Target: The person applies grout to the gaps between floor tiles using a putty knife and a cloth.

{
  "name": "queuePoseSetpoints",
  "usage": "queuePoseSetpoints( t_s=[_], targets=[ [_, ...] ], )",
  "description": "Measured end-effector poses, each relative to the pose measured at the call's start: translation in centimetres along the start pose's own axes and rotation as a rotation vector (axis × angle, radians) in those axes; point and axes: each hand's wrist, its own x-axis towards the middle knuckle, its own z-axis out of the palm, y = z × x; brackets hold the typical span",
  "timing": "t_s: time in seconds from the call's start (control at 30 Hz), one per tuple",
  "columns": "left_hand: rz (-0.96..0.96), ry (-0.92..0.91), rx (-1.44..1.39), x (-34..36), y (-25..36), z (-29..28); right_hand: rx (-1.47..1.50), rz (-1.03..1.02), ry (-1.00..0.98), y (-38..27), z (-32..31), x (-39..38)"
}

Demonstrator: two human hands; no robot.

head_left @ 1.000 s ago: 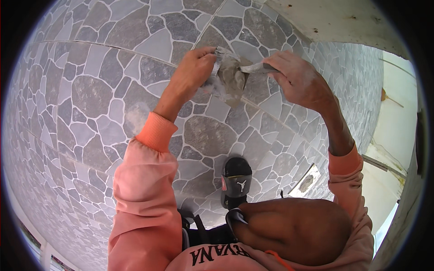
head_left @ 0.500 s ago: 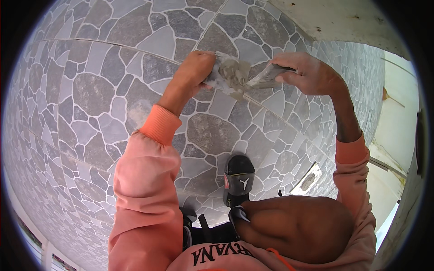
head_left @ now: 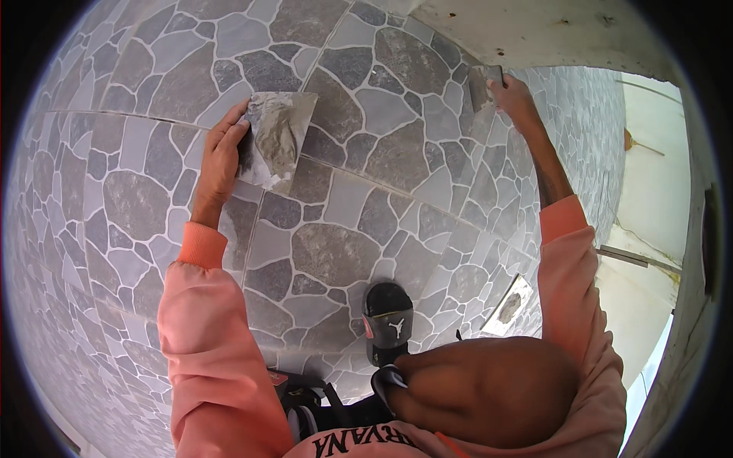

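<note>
My left hand (head_left: 220,153) grips the left edge of a flat, pale rectangular board (head_left: 304,108) held over the stone-patterned tile floor (head_left: 336,248). A mound of wet grey paste (head_left: 278,143) lies on the board, smeared toward its edges. Farther off to the right, my right hand (head_left: 516,105) is closed around a dark-edged scraper (head_left: 480,88). Its flat blade lies at the tiles beside the pale concrete ledge; whether it touches them I cannot tell.
The concrete ledge (head_left: 553,34) runs along the far right, with a stained pale wall (head_left: 649,191) nearer me. A small pale plate with a grey patch (head_left: 498,324) lies right of my slipper (head_left: 389,314). My bent bare knee (head_left: 504,389) is close below.
Before, the scraper was at the board's paste. Now my hands are far apart: the board has moved left and turned face up, the scraper right and away to the ledge.
</note>
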Motion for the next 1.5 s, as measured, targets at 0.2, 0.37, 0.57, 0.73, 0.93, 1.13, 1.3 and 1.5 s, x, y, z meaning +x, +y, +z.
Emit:
queuePoseSetpoints(
  t_s=[0.2, 0.37, 0.57, 0.73, 0.93, 1.13, 1.3, 1.5],
  targets=[
    [-0.012, 0.013, -0.003, -0.1, 0.3, 0.7, -0.366, -0.081, 0.314, 1.1, 2.1, 4.7],
    [-0.023, 0.018, -0.030, 0.1, -0.4, 0.1, -0.481, -0.095, 0.397, 0.4, 3.1, 6.2],
    [0.030, 0.036, 0.011, 0.0, -0.8, -0.6, -0.835, -0.124, 0.226, -6.6, 6.7, 6.1],
    [0.002, 0.037, -0.023, -0.3, 0.6, 0.7, -0.773, -0.228, 0.175, -12.2, 9.2, 7.9],
    [0.001, 0.054, -0.058, 0.0, -1.0, -0.3, -0.413, -0.465, 0.375, -12.4, 8.8, 6.8],
    [-0.007, 0.023, -0.101, 0.2, -0.2, 0.8, -0.279, -0.099, 0.469, 0.0, 4.0, 3.4],
    [-0.017, 0.059, -0.100, 0.1, -0.1, 0.5, -0.412, -0.090, 0.498, 2.7, 3.5, 6.0],
    [-0.010, 0.066, -0.086, 0.1, -0.3, 0.4, -0.477, -0.049, 0.516, -1.6, 5.9, 7.2]
  ],
)
